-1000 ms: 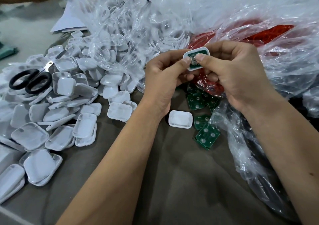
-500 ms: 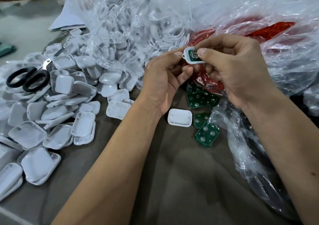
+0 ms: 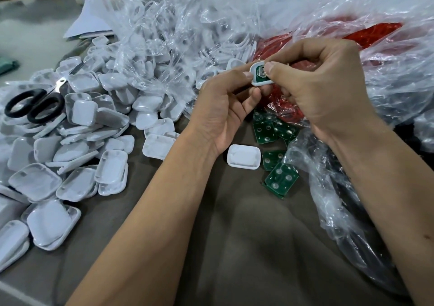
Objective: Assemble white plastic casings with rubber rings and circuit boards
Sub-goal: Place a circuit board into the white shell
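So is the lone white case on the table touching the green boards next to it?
Apart. The head view shows a strip of brown table between the lone white case and the nearest green board.

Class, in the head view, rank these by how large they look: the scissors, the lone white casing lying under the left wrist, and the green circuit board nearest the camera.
1. scissors, clearly largest.
2. and 3. lone white casing and nearest green circuit board: too alike to rank.

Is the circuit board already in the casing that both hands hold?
In. The held casing shows a green circuit board inside its white rim, pinched by the left hand and right hand.
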Available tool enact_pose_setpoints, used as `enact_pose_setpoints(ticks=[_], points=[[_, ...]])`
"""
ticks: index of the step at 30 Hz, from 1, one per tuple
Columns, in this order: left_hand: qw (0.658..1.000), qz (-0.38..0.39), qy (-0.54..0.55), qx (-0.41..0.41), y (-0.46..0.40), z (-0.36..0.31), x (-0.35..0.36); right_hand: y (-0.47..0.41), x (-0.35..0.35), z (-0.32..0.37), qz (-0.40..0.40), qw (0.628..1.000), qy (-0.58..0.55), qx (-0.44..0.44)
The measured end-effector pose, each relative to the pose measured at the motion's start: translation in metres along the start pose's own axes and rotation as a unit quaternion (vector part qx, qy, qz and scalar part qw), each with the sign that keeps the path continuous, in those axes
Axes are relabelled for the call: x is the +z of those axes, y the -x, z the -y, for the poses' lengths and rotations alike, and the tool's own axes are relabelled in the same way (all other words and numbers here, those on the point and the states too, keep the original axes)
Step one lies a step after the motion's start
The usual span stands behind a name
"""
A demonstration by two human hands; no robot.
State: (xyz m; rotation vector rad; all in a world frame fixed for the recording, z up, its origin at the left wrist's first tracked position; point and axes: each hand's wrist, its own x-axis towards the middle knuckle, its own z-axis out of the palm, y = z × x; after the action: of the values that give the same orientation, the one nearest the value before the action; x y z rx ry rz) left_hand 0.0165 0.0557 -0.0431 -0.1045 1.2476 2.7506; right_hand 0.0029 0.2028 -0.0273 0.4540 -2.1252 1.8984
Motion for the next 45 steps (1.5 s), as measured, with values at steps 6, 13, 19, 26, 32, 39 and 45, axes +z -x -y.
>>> enact_pose_setpoints(ticks=[6,13,19,26,32,39,45], points=[[1.0,0.01,0.019,-0.016,-0.002,0.0,-0.003,0.001,0.001,0.001,0.0,0.997,0.059,-0.042],[1.0,0.013,-0.022,0.008,-0.004,0.002,-0.005,0.002,0.001,0.0,0.004,0.993,0.1,-0.062],[0.993,-0.025,-0.093,0.062,-0.006,0.006,-0.004,0.0,0.0,-0.003,0.015,0.993,0.109,-0.053],[0.988,-0.043,-0.121,0.085,-0.005,0.007,-0.002,-0.003,-0.001,-0.01,0.012,0.994,0.108,-0.032],[0.982,-0.062,-0.153,0.092,-0.006,0.009,-0.002,-0.002,0.0,-0.013,0.019,0.99,0.137,-0.035],[0.987,-0.047,-0.134,0.08,-0.005,0.005,-0.003,-0.001,0.0,-0.012,0.018,0.992,0.125,-0.03],[0.993,-0.038,-0.095,0.061,-0.007,0.003,-0.004,-0.002,-0.001,-0.012,0.016,0.997,0.08,-0.007]])
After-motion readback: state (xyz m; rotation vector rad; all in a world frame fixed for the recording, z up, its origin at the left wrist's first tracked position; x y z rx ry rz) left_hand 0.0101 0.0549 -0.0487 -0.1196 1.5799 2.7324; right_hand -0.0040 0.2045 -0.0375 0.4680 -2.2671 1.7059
